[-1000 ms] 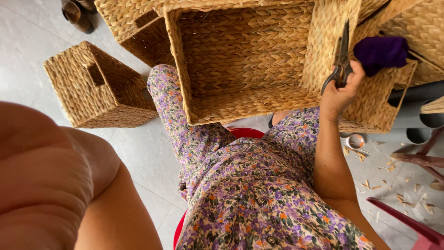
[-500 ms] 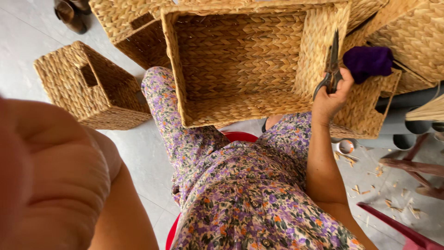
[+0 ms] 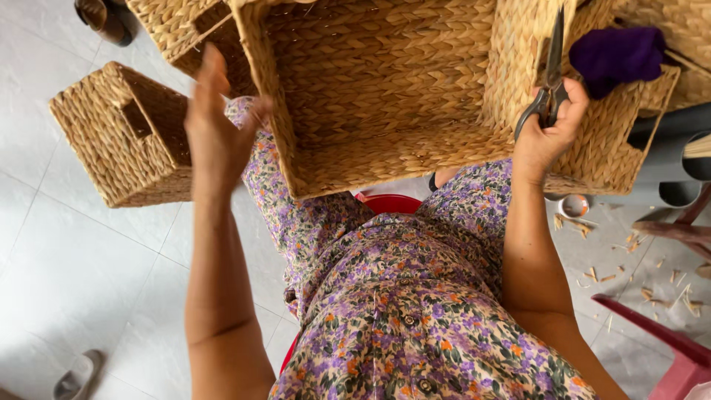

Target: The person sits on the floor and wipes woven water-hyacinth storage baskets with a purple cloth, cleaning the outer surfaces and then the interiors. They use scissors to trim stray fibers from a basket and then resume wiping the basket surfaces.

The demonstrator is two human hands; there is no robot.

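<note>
A large woven straw basket [image 3: 370, 89] lies on my lap with its open side facing me. My left hand [image 3: 216, 126] reaches up to its left wall, fingers spread, touching or nearly touching the rim. At the basket's right wall, my right hand [image 3: 546, 130] grips dark metal scissors [image 3: 549, 74], their blades pointing up and closed. I sit on a red stool [image 3: 389, 204] in a floral dress.
A smaller woven basket [image 3: 122, 137] lies on the white tiled floor at the left. More baskets stand behind, one [image 3: 615, 141] holding a purple cloth [image 3: 616, 53]. Straw scraps [image 3: 637, 259] litter the floor at right beside a red chair leg [image 3: 666, 344]. A sandal [image 3: 78, 374] lies bottom left.
My left arm has swung away from the camera and reached up to the basket's left wall. The right hand with the scissors stayed at the right wall.
</note>
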